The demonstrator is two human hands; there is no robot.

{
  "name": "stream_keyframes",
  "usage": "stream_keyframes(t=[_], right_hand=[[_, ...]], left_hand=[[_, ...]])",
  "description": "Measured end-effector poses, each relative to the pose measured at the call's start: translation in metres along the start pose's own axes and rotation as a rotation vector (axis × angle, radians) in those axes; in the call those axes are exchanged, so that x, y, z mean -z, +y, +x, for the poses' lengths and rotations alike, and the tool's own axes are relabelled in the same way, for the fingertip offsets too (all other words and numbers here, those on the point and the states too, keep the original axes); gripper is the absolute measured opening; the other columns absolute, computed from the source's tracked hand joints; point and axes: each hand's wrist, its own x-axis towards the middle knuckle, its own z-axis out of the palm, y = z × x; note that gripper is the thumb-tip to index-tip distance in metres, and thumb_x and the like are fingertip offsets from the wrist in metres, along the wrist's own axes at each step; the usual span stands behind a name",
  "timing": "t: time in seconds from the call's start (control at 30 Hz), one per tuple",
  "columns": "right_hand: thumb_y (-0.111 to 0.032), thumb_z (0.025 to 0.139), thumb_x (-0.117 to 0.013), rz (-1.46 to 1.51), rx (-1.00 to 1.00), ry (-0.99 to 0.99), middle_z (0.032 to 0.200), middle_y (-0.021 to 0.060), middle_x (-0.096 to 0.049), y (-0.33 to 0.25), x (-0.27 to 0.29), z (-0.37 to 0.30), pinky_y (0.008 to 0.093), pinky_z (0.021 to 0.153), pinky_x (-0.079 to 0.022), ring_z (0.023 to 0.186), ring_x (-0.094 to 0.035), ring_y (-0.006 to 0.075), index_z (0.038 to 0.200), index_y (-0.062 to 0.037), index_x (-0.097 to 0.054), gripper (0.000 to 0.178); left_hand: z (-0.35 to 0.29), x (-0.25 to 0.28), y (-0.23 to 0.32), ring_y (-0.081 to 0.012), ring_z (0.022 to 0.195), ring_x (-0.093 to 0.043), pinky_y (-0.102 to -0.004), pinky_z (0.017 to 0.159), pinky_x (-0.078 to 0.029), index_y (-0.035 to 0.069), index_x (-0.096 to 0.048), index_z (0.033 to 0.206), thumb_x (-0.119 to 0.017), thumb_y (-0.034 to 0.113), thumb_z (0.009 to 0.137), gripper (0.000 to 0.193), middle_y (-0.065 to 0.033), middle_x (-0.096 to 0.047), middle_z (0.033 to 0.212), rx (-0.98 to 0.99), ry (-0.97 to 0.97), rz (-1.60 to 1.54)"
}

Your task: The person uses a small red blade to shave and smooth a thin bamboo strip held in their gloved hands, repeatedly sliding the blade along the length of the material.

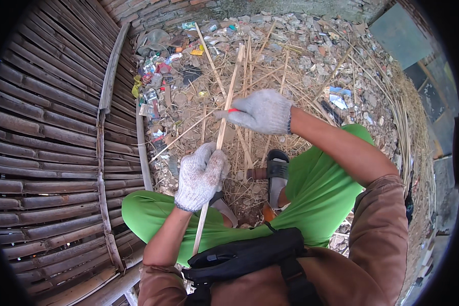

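A long pale bamboo strip (231,84) slants from my lap up and away over the littered ground. My left hand (198,176), in a whitish knit glove, is closed around its lower part. Farther up, my right hand (262,111), gloved the same way, is closed on a small knife (221,115). Red shows at the knife's handle by the fingers, and its short dull blade lies against the strip. Most of the handle is hidden in the glove.
A bamboo slat bench (61,153) fills the left side. Loose strips (209,56), shavings, rubble and coloured litter (155,76) cover the ground ahead. My sandalled foot (277,176) rests beside a brown cylindrical piece (256,174). A brick wall (158,14) stands at the back.
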Motion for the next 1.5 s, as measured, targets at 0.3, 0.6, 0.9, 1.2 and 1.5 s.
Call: stream_keyframes(t=[0.3,0.6,0.9,1.2,1.5], right_hand=[[-0.065,0.107,-0.047,-0.025,0.033,0.001,0.086,0.0204,-0.074,0.001,0.001,0.013,0.0564,0.076,-0.058,0.083,-0.073,0.0436,0.104,-0.0121,-0.074,0.059],[-0.063,0.109,-0.045,-0.119,-0.130,0.099,0.090,0.0215,-0.075,0.052,0.022,0.021,0.0569,0.077,-0.058,0.086,-0.073,0.0450,0.110,-0.0124,-0.074,0.059],[-0.066,0.108,-0.044,0.000,0.018,0.016,0.091,0.0218,-0.075,0.001,0.006,0.010,0.0565,0.078,-0.058,0.087,-0.074,0.0442,0.107,-0.0124,-0.075,0.061],[-0.066,0.109,-0.043,-0.062,-0.134,0.089,0.091,0.0223,-0.075,0.064,0.020,0.027,0.0566,0.080,-0.057,0.089,-0.073,0.0449,0.105,-0.0107,-0.074,0.063],[-0.069,0.107,-0.042,0.039,0.049,-0.010,0.090,0.0220,-0.076,-0.018,-0.008,0.000,0.0539,0.079,-0.060,0.087,-0.075,0.0433,0.096,-0.0116,-0.077,0.068]], left_hand=[[0.006,0.000,-0.003,-0.0057,0.046,-0.052,-0.0235,0.042,-0.042,0.002,-0.067,0.098,-0.060,0.023,0.109,0.024,0.0005,-0.061,0.066,0.017,0.068,-0.048],[-0.013,-0.001,0.020,-0.0057,0.049,-0.054,-0.0227,0.045,-0.044,0.000,-0.066,0.105,-0.059,0.019,0.111,0.022,-0.0009,-0.063,0.069,0.071,-0.030,-0.100],[0.000,0.005,0.000,-0.0060,0.047,-0.053,-0.0243,0.043,-0.042,-0.002,-0.068,0.115,-0.060,0.019,0.110,0.023,-0.0014,-0.063,0.068,0.086,0.048,-0.139],[-0.018,-0.002,0.018,-0.0071,0.044,-0.049,-0.0231,0.041,-0.039,-0.002,-0.068,0.114,-0.061,0.021,0.108,0.025,-0.0011,-0.061,0.067,0.084,-0.007,-0.223],[0.010,0.005,-0.006,-0.0068,0.051,-0.057,-0.0250,0.046,-0.046,0.000,-0.069,0.109,-0.061,0.019,0.109,0.021,-0.0019,-0.065,0.068,0.075,0.061,-0.092]])
